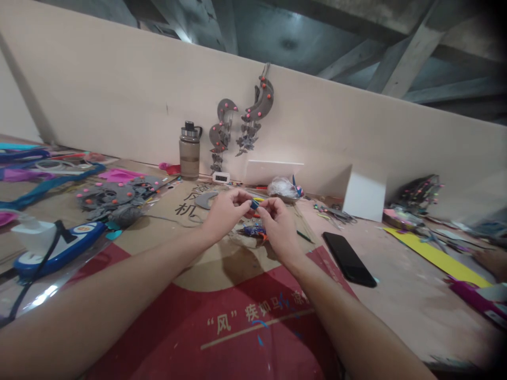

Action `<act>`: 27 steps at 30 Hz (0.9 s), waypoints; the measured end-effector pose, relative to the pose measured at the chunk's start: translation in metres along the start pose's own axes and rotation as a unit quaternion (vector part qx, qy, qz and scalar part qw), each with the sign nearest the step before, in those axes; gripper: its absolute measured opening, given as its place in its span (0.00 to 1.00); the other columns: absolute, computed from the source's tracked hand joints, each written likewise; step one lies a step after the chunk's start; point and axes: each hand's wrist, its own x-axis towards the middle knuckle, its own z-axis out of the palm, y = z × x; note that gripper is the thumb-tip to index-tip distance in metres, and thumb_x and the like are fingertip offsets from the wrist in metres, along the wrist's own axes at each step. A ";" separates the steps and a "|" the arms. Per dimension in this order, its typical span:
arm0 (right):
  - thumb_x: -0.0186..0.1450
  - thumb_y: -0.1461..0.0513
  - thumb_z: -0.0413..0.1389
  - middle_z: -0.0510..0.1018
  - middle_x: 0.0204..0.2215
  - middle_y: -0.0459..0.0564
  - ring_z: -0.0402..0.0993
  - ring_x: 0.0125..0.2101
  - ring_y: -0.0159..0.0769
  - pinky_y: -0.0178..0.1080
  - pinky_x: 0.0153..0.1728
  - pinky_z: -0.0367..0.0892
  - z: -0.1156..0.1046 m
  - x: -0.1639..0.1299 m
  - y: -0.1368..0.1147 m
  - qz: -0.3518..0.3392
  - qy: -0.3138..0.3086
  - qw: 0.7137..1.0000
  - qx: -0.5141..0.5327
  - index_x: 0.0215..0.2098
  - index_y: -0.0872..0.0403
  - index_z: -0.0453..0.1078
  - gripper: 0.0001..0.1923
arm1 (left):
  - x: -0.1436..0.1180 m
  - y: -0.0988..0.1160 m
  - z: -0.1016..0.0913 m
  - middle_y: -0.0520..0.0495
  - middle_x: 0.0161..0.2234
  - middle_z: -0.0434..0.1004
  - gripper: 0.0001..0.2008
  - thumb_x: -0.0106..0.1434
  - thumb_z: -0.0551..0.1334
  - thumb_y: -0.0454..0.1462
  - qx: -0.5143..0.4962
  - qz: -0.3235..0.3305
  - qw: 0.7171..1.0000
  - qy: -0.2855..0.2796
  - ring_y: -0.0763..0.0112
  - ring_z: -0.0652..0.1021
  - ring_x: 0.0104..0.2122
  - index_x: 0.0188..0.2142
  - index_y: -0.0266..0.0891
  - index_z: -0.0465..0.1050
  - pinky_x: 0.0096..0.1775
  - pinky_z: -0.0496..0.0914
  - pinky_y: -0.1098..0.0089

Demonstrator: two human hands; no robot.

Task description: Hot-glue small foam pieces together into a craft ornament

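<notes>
My left hand (228, 212) and my right hand (278, 224) meet over the cardboard, fingertips pinched together. Between them is a small dark blue piece (254, 204), too small to make out its kind. Just beneath the hands lies a cluster of blue and orange bits (255, 231), partly hidden by my fingers. A grey crescent cutout (205, 199) rests beyond my left hand. The red and tan cardboard sheet (174, 327), printed with characters, lies below both forearms, with blue scraps on its red part.
A phone (348, 258) lies to the right. A bottle (189, 153) and small clock (221, 178) stand at the wall, near hanging grey crescents (264, 100). Left are grey decorated pieces (119, 195) and a blue-white power strip (65, 248). Another person's hand (491, 261) shows at far right.
</notes>
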 end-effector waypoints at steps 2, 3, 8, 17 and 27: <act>0.60 0.60 0.52 0.69 0.26 0.44 0.63 0.26 0.30 0.35 0.29 0.60 -0.001 0.000 0.000 -0.006 0.007 1.000 -0.014 0.32 0.54 0.64 0.05 | 0.001 -0.001 0.000 0.46 0.28 0.77 0.07 0.55 0.62 0.35 -0.031 -0.021 0.999 -0.014 0.70 0.77 0.26 0.34 0.35 0.73 0.32 0.74 0.67; 0.59 0.59 0.52 0.69 0.26 0.44 0.63 0.26 0.31 0.35 0.29 0.60 -0.002 0.001 0.000 -0.004 0.011 1.000 -0.020 0.31 0.54 0.65 0.06 | 0.001 -0.002 0.000 0.46 0.27 0.77 0.07 0.55 0.62 0.36 -0.047 -0.032 0.998 -0.018 0.70 0.77 0.26 0.33 0.35 0.74 0.33 0.74 0.66; 0.59 0.59 0.52 0.68 0.23 0.43 0.62 0.24 0.30 0.34 0.26 0.59 -0.003 0.000 -0.002 0.006 0.025 0.999 -0.035 0.30 0.54 0.65 0.06 | 0.003 -0.002 0.000 0.46 0.29 0.77 0.08 0.52 0.65 0.35 -0.081 -0.065 0.994 -0.030 0.72 0.77 0.27 0.33 0.34 0.75 0.35 0.74 0.67; 0.59 0.60 0.54 0.68 0.23 0.42 0.61 0.23 0.30 0.34 0.26 0.57 -0.003 -0.003 -0.005 -0.004 0.039 0.998 -0.046 0.29 0.54 0.65 0.05 | 0.003 -0.002 -0.002 0.46 0.26 0.77 0.06 0.53 0.64 0.36 -0.076 -0.059 0.995 -0.028 0.71 0.77 0.26 0.29 0.35 0.76 0.35 0.74 0.65; 0.59 0.59 0.54 0.66 0.20 0.41 0.60 0.22 0.29 0.33 0.24 0.55 -0.005 -0.003 -0.006 0.012 0.044 0.998 -0.049 0.29 0.54 0.65 0.06 | 0.001 0.001 -0.001 0.45 0.25 0.77 0.06 0.54 0.65 0.36 -0.094 -0.083 0.992 -0.027 0.72 0.76 0.24 0.29 0.34 0.74 0.34 0.74 0.66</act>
